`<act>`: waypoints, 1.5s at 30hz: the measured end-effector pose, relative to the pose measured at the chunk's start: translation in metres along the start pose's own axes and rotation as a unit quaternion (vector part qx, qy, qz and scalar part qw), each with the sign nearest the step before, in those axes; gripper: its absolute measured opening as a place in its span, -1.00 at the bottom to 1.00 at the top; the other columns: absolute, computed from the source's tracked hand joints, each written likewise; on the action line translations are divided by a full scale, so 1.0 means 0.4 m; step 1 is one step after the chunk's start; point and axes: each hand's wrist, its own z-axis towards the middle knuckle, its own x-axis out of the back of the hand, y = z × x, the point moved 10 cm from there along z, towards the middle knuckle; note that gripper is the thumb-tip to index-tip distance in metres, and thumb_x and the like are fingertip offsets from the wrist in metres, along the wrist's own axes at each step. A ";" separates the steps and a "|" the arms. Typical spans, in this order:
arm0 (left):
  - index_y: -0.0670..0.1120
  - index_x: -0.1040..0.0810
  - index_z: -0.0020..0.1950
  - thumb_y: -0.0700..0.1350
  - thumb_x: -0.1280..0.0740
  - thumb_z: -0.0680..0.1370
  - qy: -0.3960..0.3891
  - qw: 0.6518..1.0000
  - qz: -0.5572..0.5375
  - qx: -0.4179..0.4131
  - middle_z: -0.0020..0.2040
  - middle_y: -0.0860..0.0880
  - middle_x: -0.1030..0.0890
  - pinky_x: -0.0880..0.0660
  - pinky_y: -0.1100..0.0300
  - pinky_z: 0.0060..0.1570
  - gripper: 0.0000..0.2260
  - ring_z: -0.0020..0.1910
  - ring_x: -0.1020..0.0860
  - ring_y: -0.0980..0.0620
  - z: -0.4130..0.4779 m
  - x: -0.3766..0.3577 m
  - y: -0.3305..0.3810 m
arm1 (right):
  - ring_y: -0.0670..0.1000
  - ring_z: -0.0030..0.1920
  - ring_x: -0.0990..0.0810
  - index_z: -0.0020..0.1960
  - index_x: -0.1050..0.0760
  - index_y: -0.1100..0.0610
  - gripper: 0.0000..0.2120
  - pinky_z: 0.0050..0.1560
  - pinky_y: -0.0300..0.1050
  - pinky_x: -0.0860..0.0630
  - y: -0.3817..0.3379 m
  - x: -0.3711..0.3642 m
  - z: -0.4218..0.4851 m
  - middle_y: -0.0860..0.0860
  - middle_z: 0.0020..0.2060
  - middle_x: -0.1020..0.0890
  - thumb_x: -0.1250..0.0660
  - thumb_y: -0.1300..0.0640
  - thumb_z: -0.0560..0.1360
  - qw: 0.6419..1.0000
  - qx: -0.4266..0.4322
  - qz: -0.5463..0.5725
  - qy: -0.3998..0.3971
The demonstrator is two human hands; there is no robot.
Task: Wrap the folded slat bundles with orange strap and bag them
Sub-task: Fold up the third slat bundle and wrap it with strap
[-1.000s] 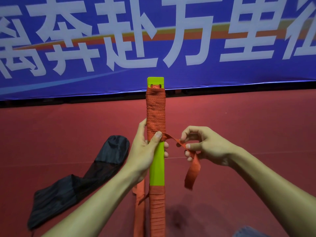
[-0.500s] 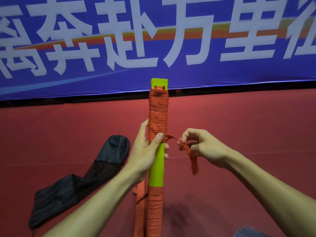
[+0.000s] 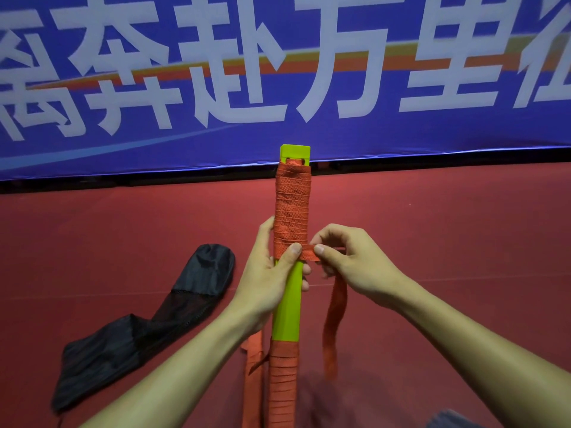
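Observation:
A lime-green folded slat bundle (image 3: 287,304) stands upright in front of me. Orange strap (image 3: 292,211) is wound round its upper part and again round its lower end. My left hand (image 3: 267,273) grips the bundle at mid-height, its thumb pressing the lowest upper turn. My right hand (image 3: 349,264) pinches the strap just right of the bundle, pulling it flat across the front. The strap's loose tail hangs down below that hand. A black bag (image 3: 139,322) lies crumpled on the floor to the left.
The red floor (image 3: 448,242) spreads all around. A blue banner (image 3: 309,72) with large white characters runs along the back. Another length of orange strap (image 3: 253,366) hangs beside the bundle's lower left.
My right hand moved left, close against the bundle, drawing the strap taut and flat across its front. The loose tail now hangs straight down. The left hand kept its grip.

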 end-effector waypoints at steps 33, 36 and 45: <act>0.48 -0.05 0.50 -0.11 -0.59 0.41 0.034 0.946 0.322 -0.021 -0.27 0.10 -0.70 -0.67 0.01 -0.13 -0.04 -0.35 -0.65 0.16 0.002 0.034 0.034 | -0.17 -0.56 -0.35 -0.27 -0.60 0.19 -0.78 -0.45 -0.32 -0.27 -0.020 0.051 -0.005 -0.02 -0.52 -0.58 -0.45 0.09 0.49 0.994 -0.033 -0.099 0.039; 0.49 -0.09 0.49 -0.13 -0.56 0.44 0.036 0.943 0.331 -0.005 -0.26 0.06 -0.70 -0.67 -0.03 -0.16 -0.09 -0.30 -0.67 0.11 0.011 0.046 0.020 | -0.16 -0.55 -0.33 -0.31 -0.59 0.17 -0.75 -0.46 -0.29 -0.29 -0.020 0.042 -0.003 0.00 -0.49 -0.62 -0.43 0.09 0.51 0.991 -0.038 -0.125 0.023; 0.60 -0.07 0.41 -0.16 -0.50 0.48 0.029 0.951 0.307 0.008 -0.24 0.01 -0.70 -0.66 -0.09 -0.13 -0.12 -0.29 -0.65 0.03 0.025 0.045 0.005 | -0.10 -0.56 -0.24 -0.33 -0.57 0.20 -0.74 -0.50 -0.27 -0.20 -0.018 0.036 -0.003 -0.04 -0.57 -0.52 -0.40 0.17 0.53 0.997 -0.042 -0.058 0.011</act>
